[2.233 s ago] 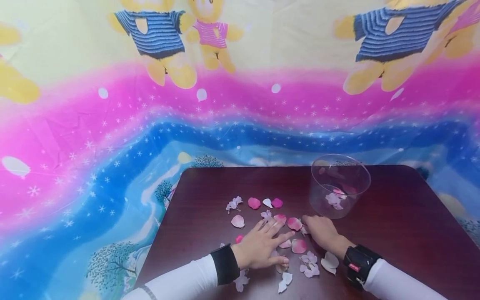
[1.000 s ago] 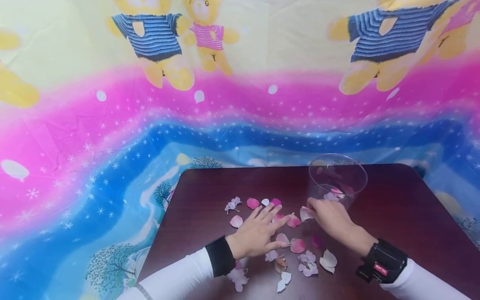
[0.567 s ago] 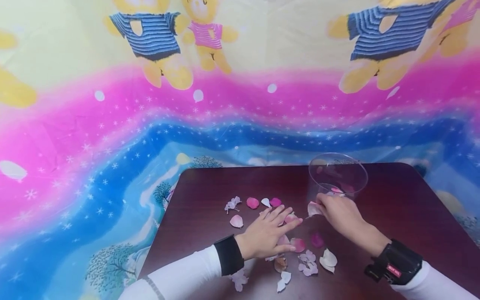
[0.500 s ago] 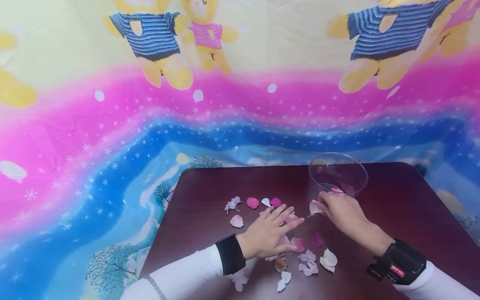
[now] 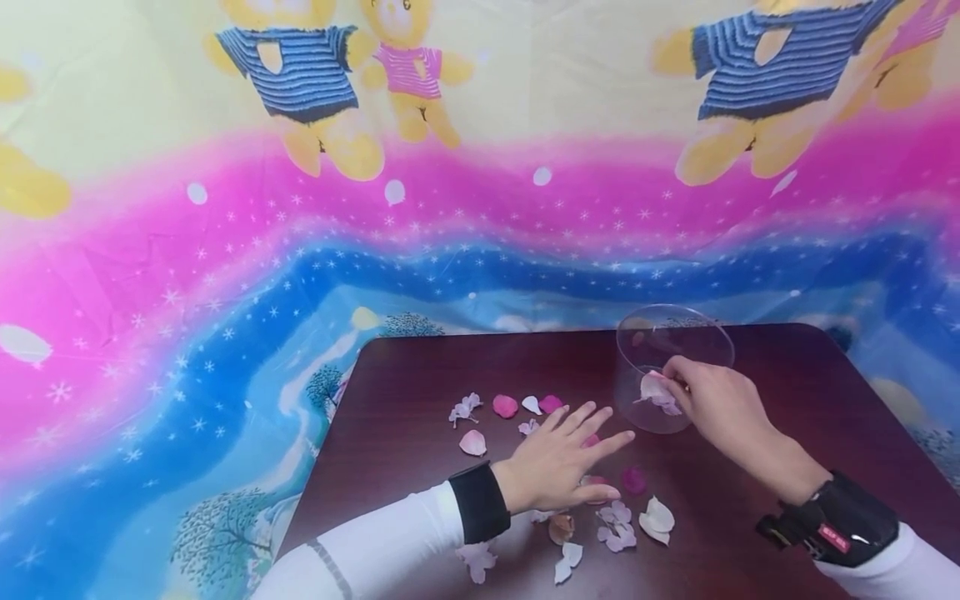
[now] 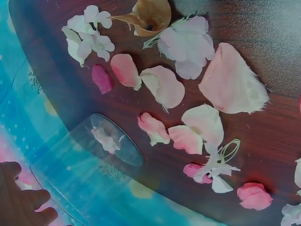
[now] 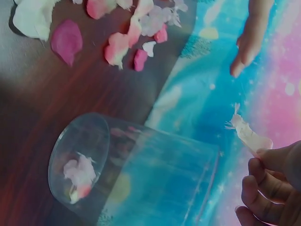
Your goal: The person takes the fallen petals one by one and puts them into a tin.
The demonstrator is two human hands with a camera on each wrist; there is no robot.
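Observation:
My right hand (image 5: 723,408) pinches a pale pink petal (image 7: 249,134) between thumb and forefinger, its frayed end pointing away from the fingertips. In the head view that hand is at the near side of a clear plastic tub (image 5: 628,400); in the right wrist view the petal is beside the tub's mouth. A flower and petals (image 7: 80,172) lie inside the tub. My left hand (image 5: 562,458), fingers spread and palm down, hovers over or rests on scattered petals; contact cannot be made out. It hides some of them.
Around the left hand on the dark wooden table (image 5: 420,367) lie a lilac flower (image 5: 467,407), a red-pink petal (image 5: 505,406), a magenta petal (image 5: 633,479), cream petals (image 5: 657,522) and a brown petal (image 5: 561,528). A printed cloth (image 5: 480,200) hangs behind the table.
My right hand picked up the pale petal from the table and carried it up and right to the tub. My left hand, spread throughout, drifted slightly right. A magenta petal came into view.

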